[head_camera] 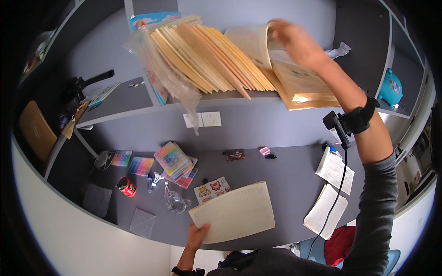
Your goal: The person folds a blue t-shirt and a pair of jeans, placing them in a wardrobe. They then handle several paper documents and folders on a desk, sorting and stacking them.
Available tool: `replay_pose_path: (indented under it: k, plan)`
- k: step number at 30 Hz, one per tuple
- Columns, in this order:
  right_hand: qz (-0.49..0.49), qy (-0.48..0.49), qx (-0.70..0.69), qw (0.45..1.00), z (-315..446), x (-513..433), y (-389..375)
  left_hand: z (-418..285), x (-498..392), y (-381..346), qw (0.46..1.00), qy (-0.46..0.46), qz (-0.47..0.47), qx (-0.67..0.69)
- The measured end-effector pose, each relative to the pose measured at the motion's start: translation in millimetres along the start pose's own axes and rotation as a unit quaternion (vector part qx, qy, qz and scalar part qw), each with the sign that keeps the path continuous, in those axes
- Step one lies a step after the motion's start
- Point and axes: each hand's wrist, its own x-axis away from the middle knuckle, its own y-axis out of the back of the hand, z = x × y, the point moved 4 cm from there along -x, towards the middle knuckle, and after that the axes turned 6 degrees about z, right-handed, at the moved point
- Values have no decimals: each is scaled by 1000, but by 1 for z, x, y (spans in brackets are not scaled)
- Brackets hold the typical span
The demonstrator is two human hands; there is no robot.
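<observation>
My left hand (198,236) grips the lower left corner of a lined paper pad (234,214), thumb on top, above the desk's front edge. Up at the shelf, my right hand (297,45), blurred, has its fingers at the top edge of a curled paper booklet (248,43), bent over to the left. Against that booklet leans a row of yellow and tan paper folders (214,58), tilted, with a clear plastic bag (172,76) over their left end. Below my right forearm lies a stack of kraft envelopes (307,82), jutting past the shelf edge.
On the desk (241,169) stand a glass mug (175,202) and a red can (126,187), near colour-sticker boxes (174,158) and a sticker sheet (212,189). Loose paper pads (326,210) lie at right, crossed by a black cable (336,196) from my wrist camera (336,127).
</observation>
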Motion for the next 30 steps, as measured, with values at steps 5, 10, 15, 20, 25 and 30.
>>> replay_pose_path:
  k: [5,10,15,20,25,30]
  plan:
    - [-326,62,27,943,-25,74,125,2,-14,-7,999,-10,-4,43]
    - [-357,-110,-325,869,-39,218,158,9,-33,-21,999,6,18,38]
    - [24,-387,-302,871,-46,344,175,10,-47,-30,998,20,65,8]
    - [135,-526,-353,762,-51,506,100,19,-49,-30,996,44,81,7]
    - [51,-568,-446,690,-50,582,29,29,-45,-21,995,88,40,14]
    - [76,-551,-434,708,-49,579,-32,21,-36,-15,994,103,11,43]
